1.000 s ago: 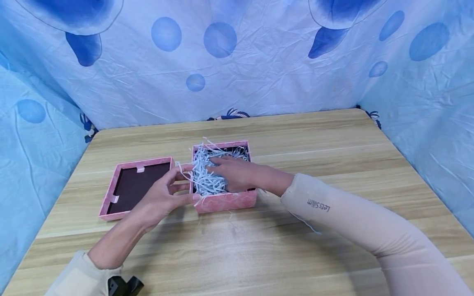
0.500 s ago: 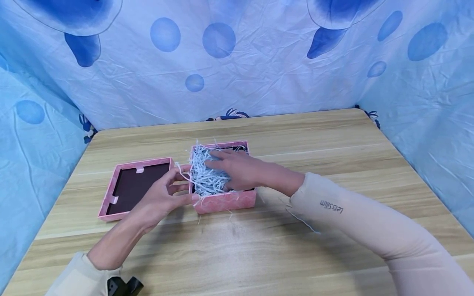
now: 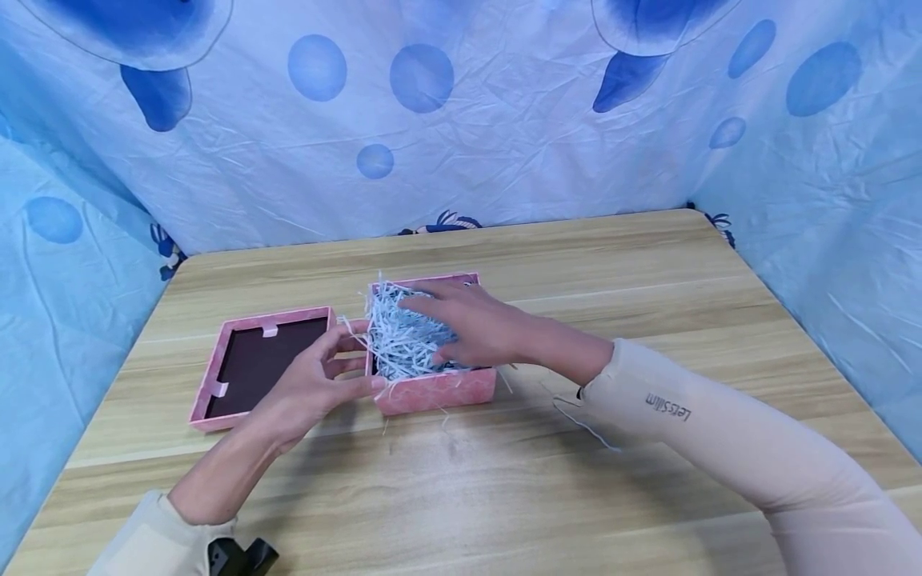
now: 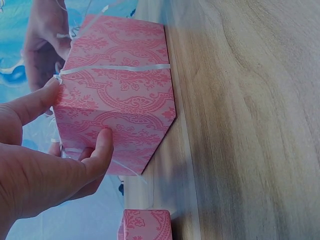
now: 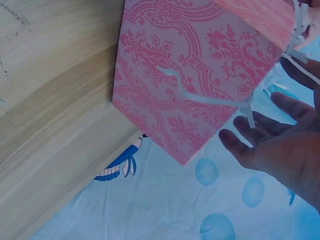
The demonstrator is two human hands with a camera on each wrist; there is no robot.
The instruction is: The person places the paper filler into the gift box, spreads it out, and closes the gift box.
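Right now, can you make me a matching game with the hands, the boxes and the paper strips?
Things:
1. left hand
2. right hand
3. pink lid
4. paper shreds

Places or states:
A. lies open side up, left of the pink box
B. fills the box, pale blue-white
C. rests flat on top of the shreds
D. holds the box's left corner

Pairs: 1-D, 2-C, 3-A, 4-B

The only readable text is "LetSlim", printed on the right forearm's beige sleeve (image 3: pixel 720 432).
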